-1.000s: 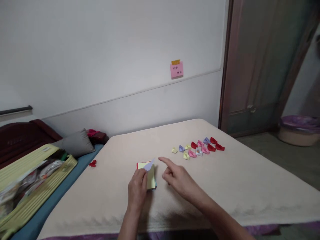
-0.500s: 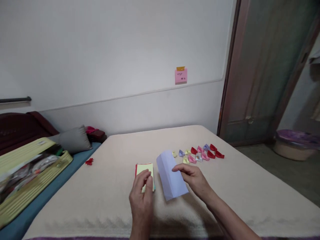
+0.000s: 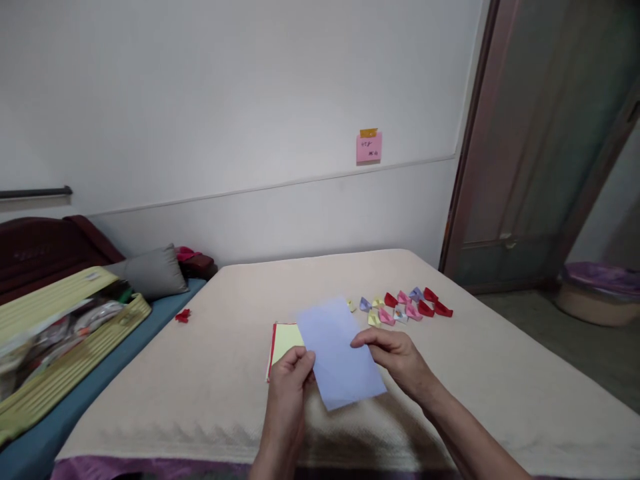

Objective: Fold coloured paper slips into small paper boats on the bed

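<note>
A pale blue-violet sheet of paper (image 3: 340,363) is held up between my two hands, above the cream-covered table. My left hand (image 3: 290,383) pinches its left edge between thumb and fingers. On the right edge, my right hand (image 3: 393,353) grips the sheet with thumb and forefinger. Behind my left hand lies a stack of coloured paper (image 3: 285,340), pale yellow on top with a red edge showing; the sheet covers its right part. Beyond the sheet, to the right, sit several small folded paper pieces (image 3: 386,317) in red, pink, yellow, blue and white.
A small red piece (image 3: 183,315) lies near the table's left edge. Left of the cream cover (image 3: 240,293) are a yellow-green case (image 3: 125,320) with bagged items and a grey cushion (image 3: 155,272). A pink note (image 3: 369,148) is taped to the wall.
My left hand has closed on the paper's left edge. The sheet, creased and partly folded before, now lies spread flatter and faces me. The view has shifted slightly.
</note>
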`<state>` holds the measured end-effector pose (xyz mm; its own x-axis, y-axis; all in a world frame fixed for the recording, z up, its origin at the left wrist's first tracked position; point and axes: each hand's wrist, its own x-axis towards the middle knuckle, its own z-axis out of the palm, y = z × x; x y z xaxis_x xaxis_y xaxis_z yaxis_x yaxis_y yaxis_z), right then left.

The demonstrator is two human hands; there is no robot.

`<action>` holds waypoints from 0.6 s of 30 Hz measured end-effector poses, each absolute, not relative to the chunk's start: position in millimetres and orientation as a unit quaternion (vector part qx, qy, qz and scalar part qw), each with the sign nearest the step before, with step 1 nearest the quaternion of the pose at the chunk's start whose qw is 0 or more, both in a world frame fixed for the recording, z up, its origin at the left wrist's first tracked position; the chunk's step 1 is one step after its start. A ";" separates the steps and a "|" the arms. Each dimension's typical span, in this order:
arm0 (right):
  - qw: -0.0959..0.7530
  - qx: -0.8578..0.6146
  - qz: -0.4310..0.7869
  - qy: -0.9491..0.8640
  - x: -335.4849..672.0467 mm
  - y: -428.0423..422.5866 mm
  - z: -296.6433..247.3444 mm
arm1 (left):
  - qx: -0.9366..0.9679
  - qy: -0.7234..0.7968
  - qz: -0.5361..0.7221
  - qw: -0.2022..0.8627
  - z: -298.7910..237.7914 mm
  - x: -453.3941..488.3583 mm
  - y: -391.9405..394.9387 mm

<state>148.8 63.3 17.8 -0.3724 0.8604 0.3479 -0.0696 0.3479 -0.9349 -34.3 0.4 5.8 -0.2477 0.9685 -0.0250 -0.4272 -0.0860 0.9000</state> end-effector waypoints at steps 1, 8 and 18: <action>0.478 -0.295 0.492 -0.665 149.0 62.8 18.7 | 0.327 0.434 0.666 0.511 4.2 -35.8 1.3; 0.476 -0.327 0.553 -0.601 147.1 64.4 26.6 | 0.429 0.536 0.619 0.383 -0.7 -42.3 1.5; 0.433 -0.366 0.585 -0.580 141.7 64.2 21.2 | 0.416 0.546 0.598 0.415 -7.4 -37.1 4.1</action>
<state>141.7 64.2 21.2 -0.3578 0.9308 0.0744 -0.0818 0.0481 -0.9955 -37.1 4.1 -7.4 -0.3101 0.9497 0.0442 -0.0426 -0.0603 0.9973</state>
